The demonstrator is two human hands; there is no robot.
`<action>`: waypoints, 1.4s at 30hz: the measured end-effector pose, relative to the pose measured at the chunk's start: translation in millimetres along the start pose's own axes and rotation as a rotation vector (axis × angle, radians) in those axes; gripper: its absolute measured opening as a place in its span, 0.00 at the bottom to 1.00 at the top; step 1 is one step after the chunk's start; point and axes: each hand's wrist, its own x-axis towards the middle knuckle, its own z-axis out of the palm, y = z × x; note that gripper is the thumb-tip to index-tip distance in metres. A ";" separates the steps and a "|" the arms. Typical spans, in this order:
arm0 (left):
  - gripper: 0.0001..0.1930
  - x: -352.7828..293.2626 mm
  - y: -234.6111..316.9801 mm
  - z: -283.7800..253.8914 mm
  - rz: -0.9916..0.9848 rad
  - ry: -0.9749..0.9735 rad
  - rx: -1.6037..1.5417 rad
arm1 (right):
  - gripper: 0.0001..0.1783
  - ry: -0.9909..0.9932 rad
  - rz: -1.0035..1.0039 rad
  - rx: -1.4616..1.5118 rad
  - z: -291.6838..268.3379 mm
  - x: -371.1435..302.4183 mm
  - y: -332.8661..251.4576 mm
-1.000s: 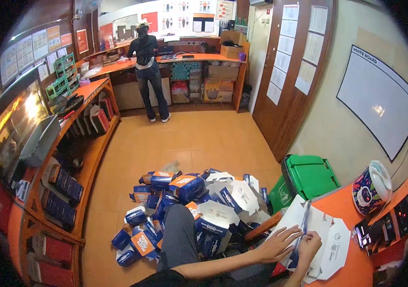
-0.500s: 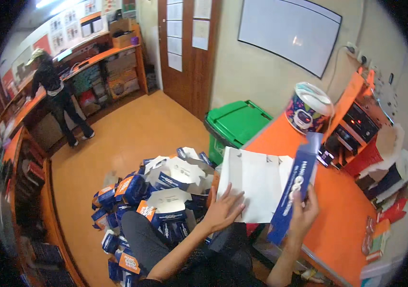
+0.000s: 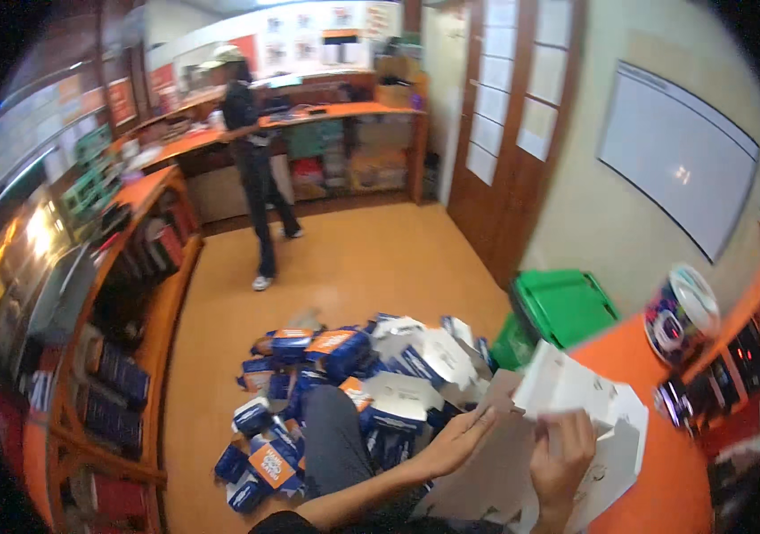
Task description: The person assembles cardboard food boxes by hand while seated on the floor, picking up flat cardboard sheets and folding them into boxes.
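Note:
A partly folded cardboard food box (image 3: 616, 436) shows its white inner side and stands over my lap at the edge of the orange table. My right hand (image 3: 565, 456) has its fingers curled closed on one of the box's flaps, a little blurred. Against the box's shaded near panel, my left hand (image 3: 458, 445) lies with fingers stretched out together. The lower part of the box is partly hidden by my right hand and wrist. Beside my knee is a heap of folded blue and orange boxes (image 3: 340, 347), some with white lids raised.
An orange table (image 3: 665, 485) on my right carries a colourful tub (image 3: 682, 311) and dark electronic devices. Behind it stands a green lidded bin (image 3: 567, 303). On the left runs a wooden shelf unit (image 3: 153, 338). A person (image 3: 251, 160) stands at the far counter (image 3: 335, 114).
My view has swung left. The box has turned, so its blue printed side no longer shows. My right hand has shifted from that side to a white flap. The far person stands more upright.

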 end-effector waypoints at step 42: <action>0.13 -35.2 -7.8 -38.5 0.440 0.913 0.017 | 0.16 0.090 -0.531 0.377 80.6 11.7 -72.2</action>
